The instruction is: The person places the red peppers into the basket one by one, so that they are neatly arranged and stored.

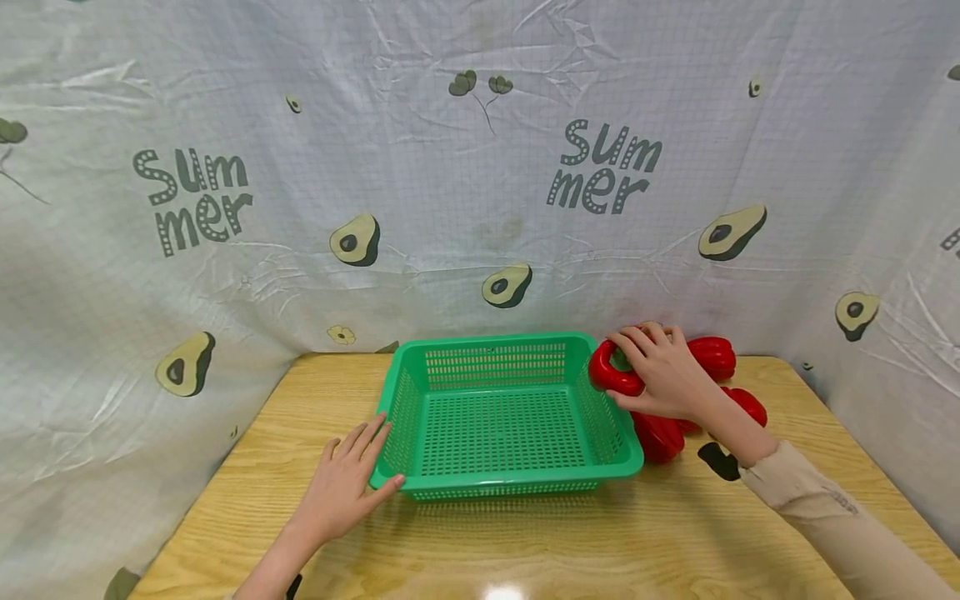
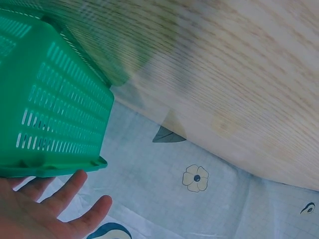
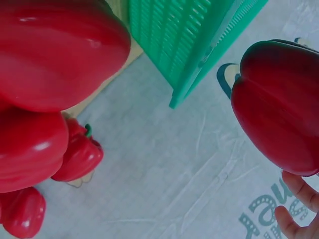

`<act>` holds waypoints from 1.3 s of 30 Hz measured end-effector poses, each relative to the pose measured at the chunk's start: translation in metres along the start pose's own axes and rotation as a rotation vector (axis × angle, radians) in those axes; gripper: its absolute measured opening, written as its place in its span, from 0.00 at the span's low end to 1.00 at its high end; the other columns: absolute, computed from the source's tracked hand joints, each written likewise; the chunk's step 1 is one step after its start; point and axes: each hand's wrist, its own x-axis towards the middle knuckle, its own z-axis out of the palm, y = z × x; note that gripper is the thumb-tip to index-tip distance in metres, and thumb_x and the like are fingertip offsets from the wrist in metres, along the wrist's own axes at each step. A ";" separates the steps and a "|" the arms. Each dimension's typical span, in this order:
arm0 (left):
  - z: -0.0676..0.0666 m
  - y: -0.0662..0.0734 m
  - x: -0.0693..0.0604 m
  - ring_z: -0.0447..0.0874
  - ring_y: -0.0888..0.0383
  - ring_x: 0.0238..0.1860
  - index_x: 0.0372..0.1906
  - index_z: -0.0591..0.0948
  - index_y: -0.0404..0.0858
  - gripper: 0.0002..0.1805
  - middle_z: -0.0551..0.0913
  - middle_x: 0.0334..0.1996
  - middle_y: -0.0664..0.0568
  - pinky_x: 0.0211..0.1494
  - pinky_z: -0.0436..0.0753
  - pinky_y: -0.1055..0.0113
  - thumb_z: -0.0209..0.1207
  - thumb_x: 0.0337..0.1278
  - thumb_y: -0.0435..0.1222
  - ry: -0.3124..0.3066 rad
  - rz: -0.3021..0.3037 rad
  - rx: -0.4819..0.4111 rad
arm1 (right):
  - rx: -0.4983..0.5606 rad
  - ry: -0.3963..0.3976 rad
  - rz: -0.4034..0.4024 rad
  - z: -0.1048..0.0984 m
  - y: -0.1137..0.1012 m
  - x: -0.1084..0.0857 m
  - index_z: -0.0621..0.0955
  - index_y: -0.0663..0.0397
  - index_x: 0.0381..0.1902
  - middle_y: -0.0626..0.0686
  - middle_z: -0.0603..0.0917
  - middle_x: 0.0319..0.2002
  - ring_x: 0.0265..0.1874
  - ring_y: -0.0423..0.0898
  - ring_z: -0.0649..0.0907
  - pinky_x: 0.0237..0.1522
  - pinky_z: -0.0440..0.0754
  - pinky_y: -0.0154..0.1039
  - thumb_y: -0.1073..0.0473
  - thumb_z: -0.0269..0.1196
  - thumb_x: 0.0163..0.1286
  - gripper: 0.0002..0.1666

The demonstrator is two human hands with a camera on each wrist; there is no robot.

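A green plastic basket (image 1: 502, 482) with slotted walls stands on the table in the head view. My left hand (image 1: 345, 483) lies at its left rim, fingers spread and fairly straight; the left wrist view shows the fingertips by the rim. At the opposite rim, my right hand (image 1: 663, 379) holds a red bell pepper (image 1: 609, 372) from above, its green stem end partly covered by the fingers. The right wrist view shows this held pepper (image 3: 279, 109) raised beside the basket's edge, with a few fingertips visible against it.
More red bell peppers lie right of the basket: one against its side (image 1: 658, 440), another behind the right hand (image 1: 714, 357), another beyond the wrist (image 1: 748, 406). The wooden table (image 1: 517, 542) meets a pale printed cloth (image 1: 420, 167) at the back and sides.
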 end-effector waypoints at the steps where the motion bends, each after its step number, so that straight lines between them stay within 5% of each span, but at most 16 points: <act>1: 0.000 0.000 0.000 0.63 0.44 0.63 0.65 0.62 0.37 0.39 0.59 0.67 0.47 0.55 0.63 0.38 0.52 0.52 0.57 -0.002 -0.001 -0.002 | 0.001 -0.003 -0.002 0.001 0.000 0.003 0.71 0.58 0.53 0.56 0.76 0.45 0.43 0.54 0.70 0.40 0.65 0.53 0.32 0.53 0.51 0.42; 12: 0.001 0.000 0.001 0.63 0.44 0.62 0.65 0.62 0.37 0.39 0.59 0.67 0.47 0.55 0.63 0.38 0.52 0.52 0.56 0.001 0.006 -0.005 | 0.042 -0.059 -0.057 0.020 0.000 0.027 0.69 0.61 0.54 0.58 0.74 0.46 0.41 0.53 0.69 0.37 0.65 0.50 0.39 0.60 0.49 0.40; 22: 0.000 0.000 0.001 0.63 0.44 0.63 0.65 0.62 0.37 0.39 0.58 0.67 0.47 0.55 0.63 0.38 0.50 0.53 0.57 -0.004 0.007 -0.005 | -0.042 -0.182 -0.091 0.038 -0.003 0.044 0.70 0.58 0.55 0.55 0.75 0.48 0.43 0.53 0.69 0.41 0.65 0.52 0.36 0.59 0.52 0.41; 39: -0.002 0.000 -0.001 0.63 0.44 0.62 0.65 0.62 0.38 0.39 0.59 0.67 0.47 0.54 0.64 0.39 0.50 0.53 0.58 0.000 0.002 -0.004 | -0.150 -0.275 -0.130 0.075 -0.001 0.042 0.68 0.55 0.58 0.53 0.74 0.50 0.42 0.52 0.70 0.40 0.67 0.53 0.32 0.58 0.52 0.44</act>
